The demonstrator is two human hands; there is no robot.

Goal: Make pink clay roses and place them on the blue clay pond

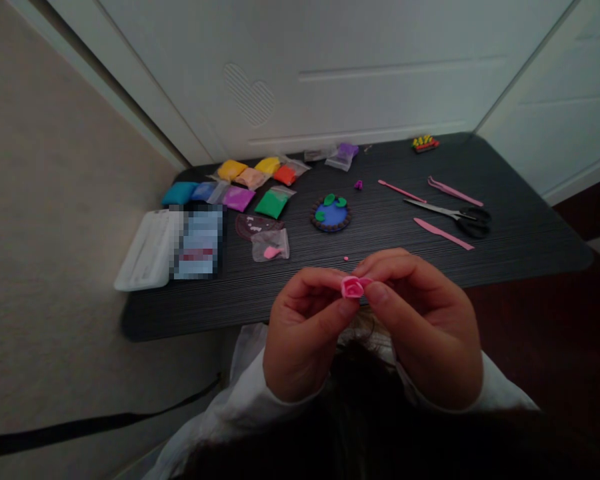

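A small pink clay flower (353, 287), cupped and layered like a rose, is pinched between my two hands above the table's near edge. My left hand (305, 333) grips its left side with thumb and forefinger. From the right, my right hand (425, 327) pinches a pink bit at the flower's edge between thumb and fingers. Just beyond my fingers lies a tiny pink clay crumb (346, 258). Farther off sits a round blue clay pond (333, 215) with a dark beaded rim and green leaf shapes on it.
On the dark table (300, 300), bagged coloured clays (237, 198) and a white box (147, 250) lie left. An opened bag (271, 247) holds pink clay. At right are black-handled scissors (455, 213), a pink knife (443, 233), a thin pink tool (403, 191) and pink tweezers (455, 191).
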